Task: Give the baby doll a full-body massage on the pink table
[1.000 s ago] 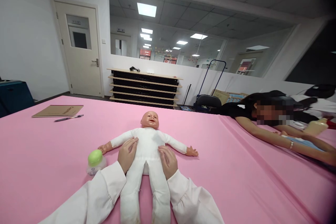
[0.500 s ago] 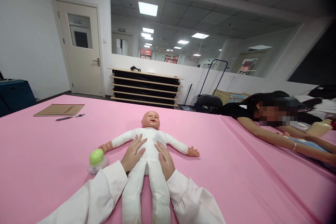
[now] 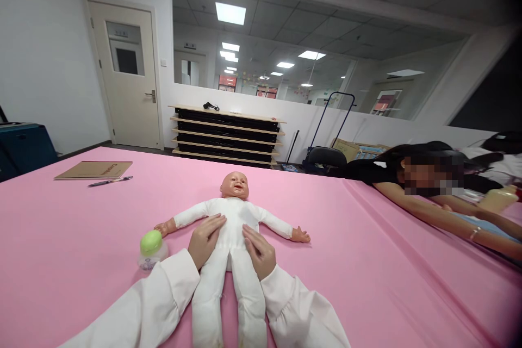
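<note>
A baby doll (image 3: 234,228) with a white cloth body lies face up on the pink-covered table, arms spread and head pointing away from me. My left hand (image 3: 205,239) rests on the left side of its belly, fingers stretched out and held close together. On the other side of the torso lies my right hand (image 3: 260,251), its fingers extended and slightly bent. Neither hand grips anything. By the doll's hand on the left stands a clear jar (image 3: 152,250) with a bright green lid, near my left sleeve.
A brown notebook (image 3: 93,169) and a pen (image 3: 110,181) lie at the far left of the pink tablecloth (image 3: 346,272). At the right, another person (image 3: 403,190) leans over the table with arms outstretched. Behind stand stacked boards (image 3: 228,133) and a chair (image 3: 325,157).
My fingers have drawn closer together, and the fingertips have slid slightly down the doll's torso toward me. The doll and jar look unmoved.
</note>
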Action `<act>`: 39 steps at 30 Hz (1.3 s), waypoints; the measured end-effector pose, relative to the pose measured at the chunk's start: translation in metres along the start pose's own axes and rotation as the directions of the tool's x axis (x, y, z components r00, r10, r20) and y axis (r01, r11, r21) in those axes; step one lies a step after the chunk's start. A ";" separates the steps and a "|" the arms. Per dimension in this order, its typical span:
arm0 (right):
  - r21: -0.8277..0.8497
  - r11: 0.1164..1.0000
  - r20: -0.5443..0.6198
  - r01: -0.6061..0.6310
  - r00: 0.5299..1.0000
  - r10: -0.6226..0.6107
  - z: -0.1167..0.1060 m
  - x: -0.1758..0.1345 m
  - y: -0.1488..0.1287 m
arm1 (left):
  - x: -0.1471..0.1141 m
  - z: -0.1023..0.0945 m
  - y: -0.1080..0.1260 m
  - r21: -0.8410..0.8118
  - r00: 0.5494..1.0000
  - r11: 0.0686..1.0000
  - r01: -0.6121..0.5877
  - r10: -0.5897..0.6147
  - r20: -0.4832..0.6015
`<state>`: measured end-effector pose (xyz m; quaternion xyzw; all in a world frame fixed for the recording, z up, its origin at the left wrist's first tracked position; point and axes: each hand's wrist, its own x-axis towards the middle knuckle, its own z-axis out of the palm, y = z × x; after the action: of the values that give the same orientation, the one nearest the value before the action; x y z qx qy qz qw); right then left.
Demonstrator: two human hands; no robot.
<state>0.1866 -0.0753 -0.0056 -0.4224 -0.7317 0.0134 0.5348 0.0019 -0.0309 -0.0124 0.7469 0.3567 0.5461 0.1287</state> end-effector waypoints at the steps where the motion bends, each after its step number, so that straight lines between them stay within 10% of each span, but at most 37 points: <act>1: 0.012 0.998 0.052 0.056 0.997 -0.056 0.000 0.001 0.000 | 0.000 0.000 0.001 -0.018 0.997 0.998 -0.055 0.056 0.048; 9: -0.073 0.997 0.320 -0.033 0.946 0.054 -0.001 0.002 0.011 | 0.003 0.000 0.000 -0.011 0.947 0.996 0.091 -0.084 0.310; 16: -0.142 0.948 0.015 -0.284 0.957 0.289 0.007 -0.005 0.021 | 0.002 0.006 -0.013 0.037 0.942 0.943 0.332 -0.333 0.037; 21: -0.054 0.983 -0.048 -0.175 0.984 0.172 0.004 -0.003 0.009 | 0.003 0.000 -0.003 0.091 0.976 0.973 0.214 -0.209 -0.059; 28: -0.021 0.998 0.255 0.052 0.966 -0.045 -0.003 0.002 0.006 | 0.005 -0.004 0.010 -0.027 0.992 0.999 -0.031 0.034 0.121; 34: -0.110 0.993 0.346 -0.030 0.936 0.067 -0.001 0.002 0.013 | 0.005 -0.003 0.003 -0.001 0.947 0.996 0.086 -0.081 0.310; 39: -0.192 0.960 0.158 -0.204 0.959 0.236 0.002 -0.003 0.020 | 0.004 0.002 -0.009 0.034 0.942 0.965 0.258 -0.260 0.214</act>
<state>0.1974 -0.0637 -0.0175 -0.5435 -0.7236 0.0471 0.4228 0.0004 -0.0214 -0.0155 0.7489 0.4371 0.4389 0.2354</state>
